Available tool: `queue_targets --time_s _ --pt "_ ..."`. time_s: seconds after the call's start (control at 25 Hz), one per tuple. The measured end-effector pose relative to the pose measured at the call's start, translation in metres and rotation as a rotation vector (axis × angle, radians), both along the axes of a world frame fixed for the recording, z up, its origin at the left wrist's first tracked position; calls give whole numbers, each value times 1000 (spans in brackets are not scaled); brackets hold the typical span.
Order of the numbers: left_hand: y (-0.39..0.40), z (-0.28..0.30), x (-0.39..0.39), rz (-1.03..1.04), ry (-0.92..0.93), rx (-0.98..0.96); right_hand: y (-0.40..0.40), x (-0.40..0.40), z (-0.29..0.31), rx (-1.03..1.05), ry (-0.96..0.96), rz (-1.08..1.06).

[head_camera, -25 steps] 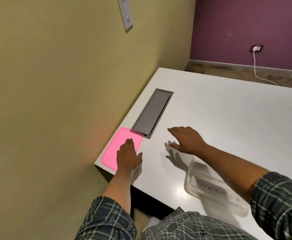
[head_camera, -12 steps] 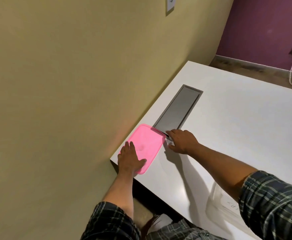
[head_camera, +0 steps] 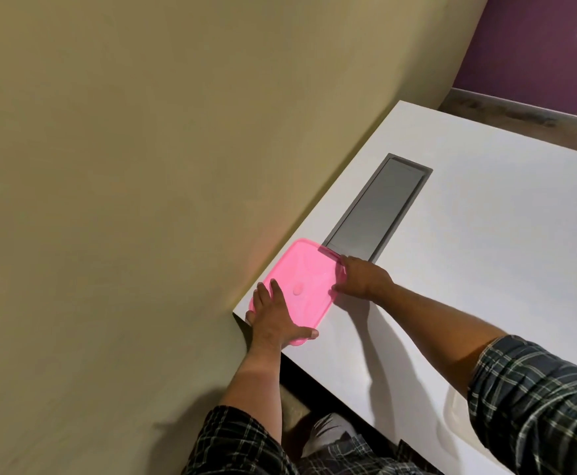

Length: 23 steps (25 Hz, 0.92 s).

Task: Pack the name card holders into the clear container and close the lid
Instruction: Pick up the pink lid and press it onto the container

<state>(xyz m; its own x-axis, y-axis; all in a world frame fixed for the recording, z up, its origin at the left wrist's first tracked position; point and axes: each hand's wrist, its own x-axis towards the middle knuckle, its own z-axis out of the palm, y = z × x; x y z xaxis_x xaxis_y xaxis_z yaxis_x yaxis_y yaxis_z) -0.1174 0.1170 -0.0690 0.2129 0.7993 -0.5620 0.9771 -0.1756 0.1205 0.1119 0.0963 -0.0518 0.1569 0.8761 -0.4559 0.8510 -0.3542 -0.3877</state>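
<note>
The lid [head_camera: 302, 282], bright pink, lies flat at the near left corner of the white table [head_camera: 485, 269], one corner overlapping the end of the grey hatch [head_camera: 376, 207] set into the tabletop. From the head camera, the only view, the left hand [head_camera: 273, 313] lies flat on the lid's near end, fingers straight and thumb out along the near edge. The right hand [head_camera: 362, 277] is at the lid's right edge, fingers bent down against the rim; whether it is pinching or only touching, I cannot tell. The clear container barely shows, if at all, and no name card holders are in sight, so the packing looks hardly begun.

The step in hand looks like picking the lid up. It sits flat, so the way in is at the rim: tip that right edge up while the left hand steadies the near end, then grip from both sides and lift it level, clear of the hatch frame.

No writing or brand can be read anywhere here.
</note>
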Motion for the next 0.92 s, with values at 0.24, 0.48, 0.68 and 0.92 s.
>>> queue_targets --time_s 0.24,0.48,0.68,0.92 --pt "3 -3 8 -14 42 5 1 4 -5 32 146 -75" --pt "5 -2 11 -29 64 34 -6 13 -1 93 345 -290" --pt "7 5 4 -41 22 11 -16 23 -5 43 563 -475" --pt "5 17 0 -51 -3 -22 -24 12 -2 13 560 -535"
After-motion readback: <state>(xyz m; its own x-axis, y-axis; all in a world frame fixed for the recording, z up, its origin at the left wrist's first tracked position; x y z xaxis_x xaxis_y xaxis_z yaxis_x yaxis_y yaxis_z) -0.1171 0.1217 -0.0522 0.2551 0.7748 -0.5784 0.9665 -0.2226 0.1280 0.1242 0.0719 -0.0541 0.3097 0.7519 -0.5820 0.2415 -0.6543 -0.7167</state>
